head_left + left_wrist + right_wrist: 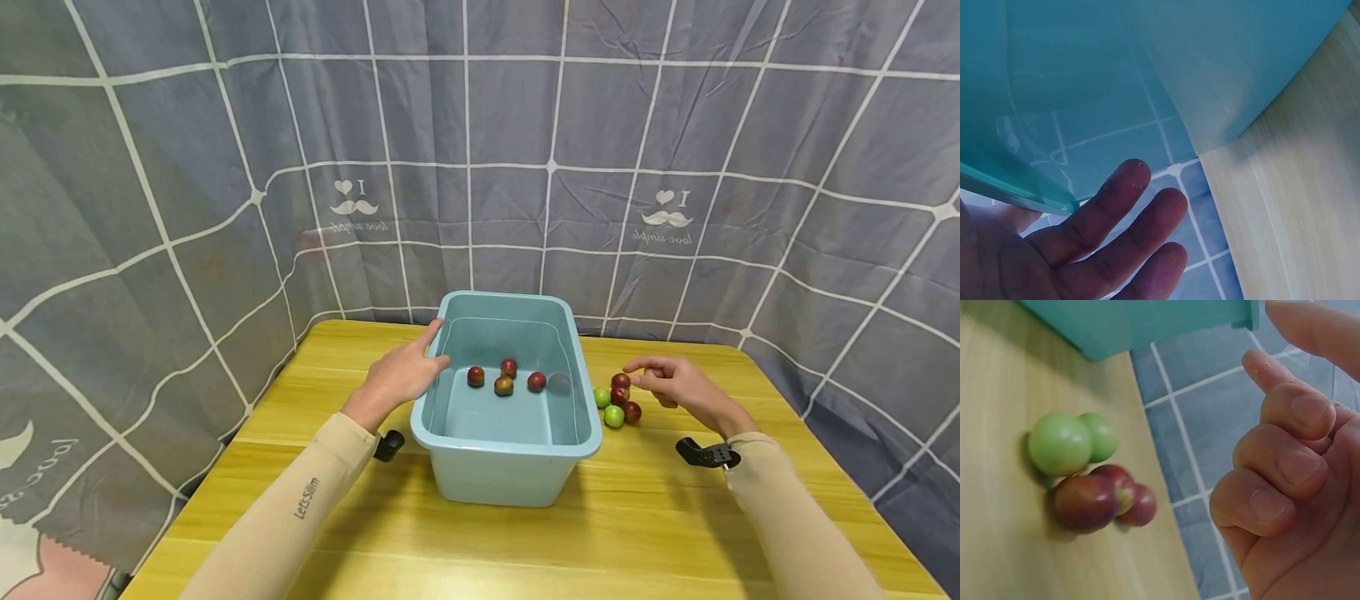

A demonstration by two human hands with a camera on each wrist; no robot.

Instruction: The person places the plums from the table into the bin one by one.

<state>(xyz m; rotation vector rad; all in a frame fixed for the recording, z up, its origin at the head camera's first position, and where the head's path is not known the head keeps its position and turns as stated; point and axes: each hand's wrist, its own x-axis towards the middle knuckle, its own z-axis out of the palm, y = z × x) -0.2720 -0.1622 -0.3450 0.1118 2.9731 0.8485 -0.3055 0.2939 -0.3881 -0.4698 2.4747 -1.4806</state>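
Observation:
A light blue plastic bin [497, 450] stands on the table with several dark red plums [504, 386] on its floor. My left hand [401, 372] rests at the bin's left rim, thumb and forefinger on the rim; the left wrist view shows its other fingers [1129, 231] loosely extended along the outside wall. To the bin's right lies a small cluster of two green plums [1060, 445] and three red plums [1085, 504]. Just over that cluster hovers my right hand [678, 387], forefinger and thumb apart, the other fingers bent inward, with nothing between them.
The yellow wood-grain table [487, 550] ends at the back against a grey curtain [510, 208] with white grid lines. Inside the bin, the right wall shows a faint reflection of a plum.

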